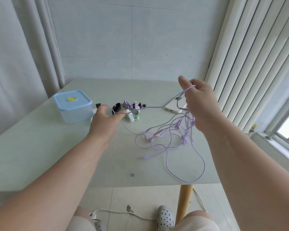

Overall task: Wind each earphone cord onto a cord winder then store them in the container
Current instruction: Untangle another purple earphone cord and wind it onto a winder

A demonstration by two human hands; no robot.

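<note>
Two hands are raised over the pale green table (40,144).

1. Right hand (200,104): lifted above the right half of the table, back of the hand toward the person. Thumb and forefinger pinch a bundle of lilac earphone cords (165,140) at the top of the bundle. From the pinch the strands hang down past the palm and spread into a loose tangle on the table surface. One long loop reaches the near edge, above the wooden table leg (184,202).

2. Left hand (105,120): extended forward, low, at the pile of cord winders (128,109). The fingers are half straightened, and a fingertip touches a white winder at the front of the pile. One lilac strand runs across the gap between thumb and forefinger, then drops to join the tangle. Whether the fingers grip that strand cannot be told.

3. Cord winders: small pieces in black, grey, white, pink and green, heaped at the centre of the far half.

4. Container (73,105): translucent blue box, lid seated, yellow label on top. It stands just left of the winders, apart from the cords.

5. White flat device (175,105): lies at the far right, partly behind the right hand.

A grey curtain (15,55) hangs at the left and white blinds (249,55) at the right.
</note>
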